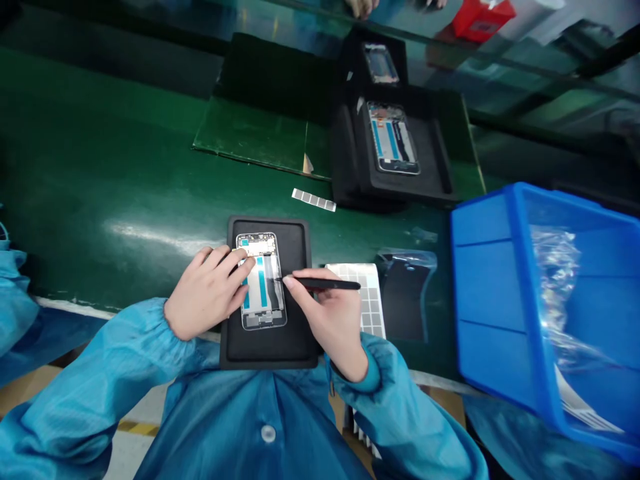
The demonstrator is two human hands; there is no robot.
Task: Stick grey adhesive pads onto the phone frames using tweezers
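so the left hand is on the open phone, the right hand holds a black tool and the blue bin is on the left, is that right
Wrong side for the bin: the head view shows it on the right. The rest holds: the left hand is on the open phone and the right hand holds a black tool.

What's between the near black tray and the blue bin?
Head view: the right hand with a slim black tool, a sheet of grey squares partly behind it, then a dark flat piece in clear plastic nearer the blue bin.

Electronics workshop, opened phones (263, 283), green workbench (150, 153)
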